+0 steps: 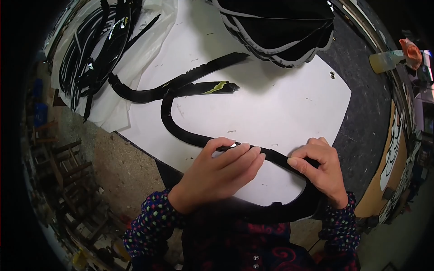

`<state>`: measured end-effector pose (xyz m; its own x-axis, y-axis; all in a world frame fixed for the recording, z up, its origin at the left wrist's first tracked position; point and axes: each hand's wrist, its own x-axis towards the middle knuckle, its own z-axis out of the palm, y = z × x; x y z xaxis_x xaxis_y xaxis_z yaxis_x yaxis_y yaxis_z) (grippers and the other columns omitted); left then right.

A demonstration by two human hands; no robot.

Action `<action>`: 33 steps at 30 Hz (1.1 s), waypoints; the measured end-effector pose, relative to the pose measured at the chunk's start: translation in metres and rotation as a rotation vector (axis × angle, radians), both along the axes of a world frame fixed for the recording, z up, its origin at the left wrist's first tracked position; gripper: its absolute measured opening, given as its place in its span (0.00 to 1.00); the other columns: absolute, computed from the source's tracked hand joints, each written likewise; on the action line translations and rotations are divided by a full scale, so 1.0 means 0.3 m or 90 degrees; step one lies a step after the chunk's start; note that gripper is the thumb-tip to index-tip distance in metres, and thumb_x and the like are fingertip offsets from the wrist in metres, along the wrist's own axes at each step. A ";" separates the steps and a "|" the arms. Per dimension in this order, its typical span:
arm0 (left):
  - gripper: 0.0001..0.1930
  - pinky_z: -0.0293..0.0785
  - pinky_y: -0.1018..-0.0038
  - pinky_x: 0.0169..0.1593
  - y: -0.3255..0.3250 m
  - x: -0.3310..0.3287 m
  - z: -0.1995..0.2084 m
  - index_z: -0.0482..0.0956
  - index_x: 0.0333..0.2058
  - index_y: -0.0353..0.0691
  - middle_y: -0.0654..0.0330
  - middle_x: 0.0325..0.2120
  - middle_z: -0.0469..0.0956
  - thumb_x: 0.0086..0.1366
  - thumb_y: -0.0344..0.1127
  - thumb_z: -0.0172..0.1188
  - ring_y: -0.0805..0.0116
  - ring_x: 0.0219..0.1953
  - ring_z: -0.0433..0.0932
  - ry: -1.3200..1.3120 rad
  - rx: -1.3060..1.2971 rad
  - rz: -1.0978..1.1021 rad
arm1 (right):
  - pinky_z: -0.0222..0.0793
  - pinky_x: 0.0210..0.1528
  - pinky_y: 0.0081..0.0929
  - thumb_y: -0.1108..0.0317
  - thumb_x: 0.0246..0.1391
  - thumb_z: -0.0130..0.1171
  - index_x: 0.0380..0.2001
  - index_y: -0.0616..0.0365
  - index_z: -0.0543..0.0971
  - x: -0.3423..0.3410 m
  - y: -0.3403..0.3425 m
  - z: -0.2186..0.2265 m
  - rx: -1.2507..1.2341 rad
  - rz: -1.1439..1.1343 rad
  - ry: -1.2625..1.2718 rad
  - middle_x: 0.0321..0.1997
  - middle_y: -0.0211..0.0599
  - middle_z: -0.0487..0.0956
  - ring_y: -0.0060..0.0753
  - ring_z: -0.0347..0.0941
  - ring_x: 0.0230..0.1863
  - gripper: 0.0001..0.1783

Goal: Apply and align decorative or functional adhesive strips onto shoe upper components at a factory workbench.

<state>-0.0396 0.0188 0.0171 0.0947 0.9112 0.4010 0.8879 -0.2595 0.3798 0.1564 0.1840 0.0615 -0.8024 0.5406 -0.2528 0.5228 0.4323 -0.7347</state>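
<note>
A long, flexible black strip (186, 135) runs in an S-curve across the white sheet. Its far end carries a yellow-green patch, and its near part bends back below my hands towards my body. My left hand (221, 169) is closed over the strip's middle, fingers pressed along it; a small white glint shows by the fingertips, too small to name. Further right, my right hand (318, 165) pinches the same strip between thumb and fingers. Beyond lies a second black strip (194, 77) with a notched edge, touching or overlapping the first one.
The white sheet (280, 104) covers a dark table (368, 122). At the far left, a bundle of glossy black strips (106, 49) rests on clear plastic (122, 110). Black pieces with grey edging (280, 31) are stacked at the back. A spray bottle (386, 62) stands far right; wooden stools (68, 162) are lower left.
</note>
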 end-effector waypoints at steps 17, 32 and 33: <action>0.14 0.71 0.71 0.50 -0.001 -0.002 -0.002 0.83 0.44 0.44 0.68 0.46 0.78 0.58 0.28 0.64 0.75 0.48 0.76 -0.004 0.004 0.005 | 0.59 0.34 0.27 0.65 0.51 0.69 0.26 0.56 0.84 0.017 0.014 0.009 -0.093 -0.071 -0.020 0.20 0.28 0.75 0.27 0.63 0.27 0.06; 0.14 0.69 0.68 0.53 -0.003 -0.009 -0.014 0.80 0.44 0.41 0.65 0.45 0.76 0.59 0.31 0.62 0.74 0.50 0.74 -0.001 0.012 -0.011 | 0.59 0.35 0.27 0.64 0.51 0.69 0.26 0.57 0.85 0.012 0.016 0.007 -0.081 -0.060 -0.015 0.20 0.28 0.77 0.26 0.64 0.27 0.08; 0.14 0.69 0.68 0.53 -0.003 -0.009 -0.015 0.80 0.44 0.41 0.65 0.45 0.76 0.59 0.31 0.62 0.74 0.50 0.74 0.000 0.011 -0.011 | 0.59 0.35 0.27 0.64 0.51 0.69 0.26 0.57 0.85 0.010 0.017 0.009 -0.085 -0.060 -0.018 0.20 0.28 0.77 0.26 0.65 0.27 0.08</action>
